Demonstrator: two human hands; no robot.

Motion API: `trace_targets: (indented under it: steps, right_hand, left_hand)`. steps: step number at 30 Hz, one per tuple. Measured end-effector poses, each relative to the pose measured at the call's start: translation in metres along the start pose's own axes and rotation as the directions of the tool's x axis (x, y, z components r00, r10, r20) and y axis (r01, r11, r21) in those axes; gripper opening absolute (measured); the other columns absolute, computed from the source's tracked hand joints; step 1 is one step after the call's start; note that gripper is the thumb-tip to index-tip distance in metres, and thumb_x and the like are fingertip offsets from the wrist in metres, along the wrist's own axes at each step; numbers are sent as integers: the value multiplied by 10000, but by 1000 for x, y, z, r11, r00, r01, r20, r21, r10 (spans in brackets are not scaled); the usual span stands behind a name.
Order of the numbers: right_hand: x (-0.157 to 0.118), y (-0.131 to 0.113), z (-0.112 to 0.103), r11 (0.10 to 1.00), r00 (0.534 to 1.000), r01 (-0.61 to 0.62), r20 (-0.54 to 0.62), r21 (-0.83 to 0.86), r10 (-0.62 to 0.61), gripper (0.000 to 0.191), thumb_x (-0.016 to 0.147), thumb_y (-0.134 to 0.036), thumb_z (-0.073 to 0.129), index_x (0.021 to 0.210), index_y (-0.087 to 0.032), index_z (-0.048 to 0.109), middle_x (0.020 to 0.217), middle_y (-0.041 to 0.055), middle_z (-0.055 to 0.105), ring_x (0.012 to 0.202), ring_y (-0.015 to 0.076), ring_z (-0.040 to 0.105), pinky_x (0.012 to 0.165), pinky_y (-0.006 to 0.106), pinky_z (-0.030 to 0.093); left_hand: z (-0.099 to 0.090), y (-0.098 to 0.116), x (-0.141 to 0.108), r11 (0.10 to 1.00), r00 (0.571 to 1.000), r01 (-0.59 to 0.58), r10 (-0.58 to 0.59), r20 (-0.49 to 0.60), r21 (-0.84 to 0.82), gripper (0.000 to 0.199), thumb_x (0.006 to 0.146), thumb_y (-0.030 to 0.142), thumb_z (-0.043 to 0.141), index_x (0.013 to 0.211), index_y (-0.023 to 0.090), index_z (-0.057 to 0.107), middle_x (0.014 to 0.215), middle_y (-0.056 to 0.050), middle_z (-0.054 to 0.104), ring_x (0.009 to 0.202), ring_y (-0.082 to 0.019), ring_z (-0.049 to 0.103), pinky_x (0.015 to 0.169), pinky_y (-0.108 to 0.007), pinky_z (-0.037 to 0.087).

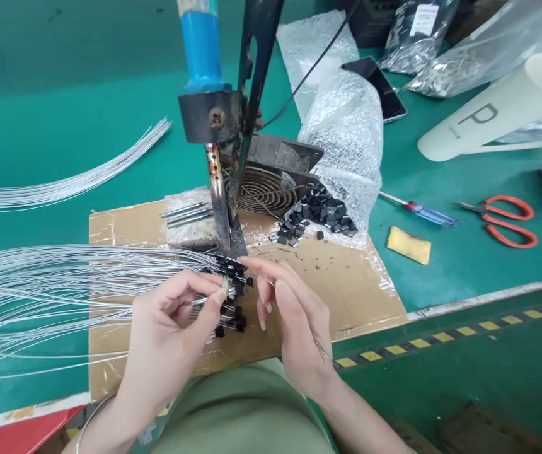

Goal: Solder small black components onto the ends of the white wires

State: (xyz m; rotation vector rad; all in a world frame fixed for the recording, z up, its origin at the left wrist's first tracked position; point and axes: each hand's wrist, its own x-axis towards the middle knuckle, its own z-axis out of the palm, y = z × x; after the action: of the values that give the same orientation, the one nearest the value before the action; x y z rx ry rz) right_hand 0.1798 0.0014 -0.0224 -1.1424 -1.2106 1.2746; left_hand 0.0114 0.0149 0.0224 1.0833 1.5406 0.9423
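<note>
My left hand [176, 321] is closed in a pinch, thumb against index finger, on a thin white wire; its fingertips partly hide the wire's end. Several black connectors [237, 268] lie just beyond and beneath those fingers, at the ends of a bundle of white wires [110, 271]. To the right, my right hand [299, 321] holds a thin strand of solder wire [322, 350] between thumb and fingers, its index finger stretched toward the connectors. A soldering iron [218, 189] with a blue handle is clamped upright above, its tip pointing down near the connectors.
A brown cardboard sheet [356, 296] lies under the work. Behind stand a round fan grille [266, 189] and a heap of black connectors [322, 211] on bubble wrap [346, 139]. At right are a screwdriver [432, 213], a yellow sponge [408, 245] and orange-handled cutters [507, 217].
</note>
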Motion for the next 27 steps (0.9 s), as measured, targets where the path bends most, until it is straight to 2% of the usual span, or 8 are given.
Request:
trace_targets:
  steps: [2, 4, 7, 10, 13, 16, 22, 27]
  right_hand:
    - [-1, 1, -2, 1000, 1000, -13, 15, 16, 12, 374, 1156, -305, 400, 1451, -326, 628, 769, -32, 590, 633, 141, 512, 621, 300, 449]
    - [-1, 1, -3, 1000, 1000, -3, 8, 18, 3, 326, 1141, -274, 433, 1429, -313, 580, 746, -47, 621, 628, 147, 515, 626, 299, 434]
    - [1, -2, -8, 999, 1000, -6, -21, -32, 5, 119, 1113, -253, 493, 1089, -268, 608, 738, -51, 557, 631, 141, 479, 612, 294, 384]
    - [6, -7, -11, 994, 1000, 27, 8, -103, -27, 259, 1096, -219, 507, 839, -239, 530, 780, -20, 536, 703, 155, 509, 659, 302, 411]
    - [11, -11, -10, 991, 997, 80, 15, -105, -79, 222, 1063, -180, 560, 849, -237, 568, 1010, 52, 693, 952, 207, 656, 865, 351, 518]
    - [14, -14, -7, 995, 998, 68, 18, -74, -67, 172, 1026, -144, 636, 890, -245, 606, 1246, 91, 763, 1183, 254, 713, 1068, 428, 532]
    - [19, -16, -5, 998, 1000, 1, 28, -57, 1, 194, 1002, -127, 682, 872, -254, 615, 1226, 73, 819, 1174, 238, 778, 1057, 404, 601]
    - [26, -15, -2, 999, 1000, -29, -3, -18, 29, 217, 987, -144, 692, 817, -249, 607, 1209, 90, 832, 1150, 263, 793, 1048, 434, 615]
  left_hand:
    - [0, 0, 2, 1000, 1000, 1, -1, 3, 3, 107, 839, 164, 801, 747, 203, 765, 849, -16, 815, 774, -119, 752, 683, -139, 563]
    - [0, 0, 4, 1000, 1000, -1, 0, 5, 11, 105, 849, 164, 797, 756, 205, 767, 862, -15, 819, 781, -118, 749, 692, -141, 562]
    - [0, 0, 6, 1000, 1000, 3, -2, -7, 27, 107, 859, 172, 795, 763, 209, 768, 875, -14, 822, 792, -121, 749, 677, -141, 553]
    - [0, 0, 9, 999, 1000, 1, 0, -21, 36, 103, 856, 176, 802, 764, 209, 767, 886, -19, 825, 806, -131, 754, 661, -148, 551]
    - [1, 0, 12, 999, 999, -21, 22, -25, 34, 101, 845, 154, 801, 768, 206, 764, 880, -15, 822, 810, -131, 759, 682, -150, 562]
    - [2, 1, 14, 999, 999, -29, 30, -32, 31, 109, 849, 141, 790, 769, 208, 760, 876, -1, 818, 804, -114, 756, 678, -132, 554]
    - [4, 7, 18, 999, 997, -27, 29, -69, 26, 133, 843, 131, 779, 749, 217, 746, 854, 24, 808, 801, -97, 749, 695, -120, 556]
    - [5, 9, 24, 995, 992, -66, 74, -104, 78, 130, 823, 129, 766, 729, 215, 741, 785, 31, 784, 666, -82, 687, 559, -129, 485]
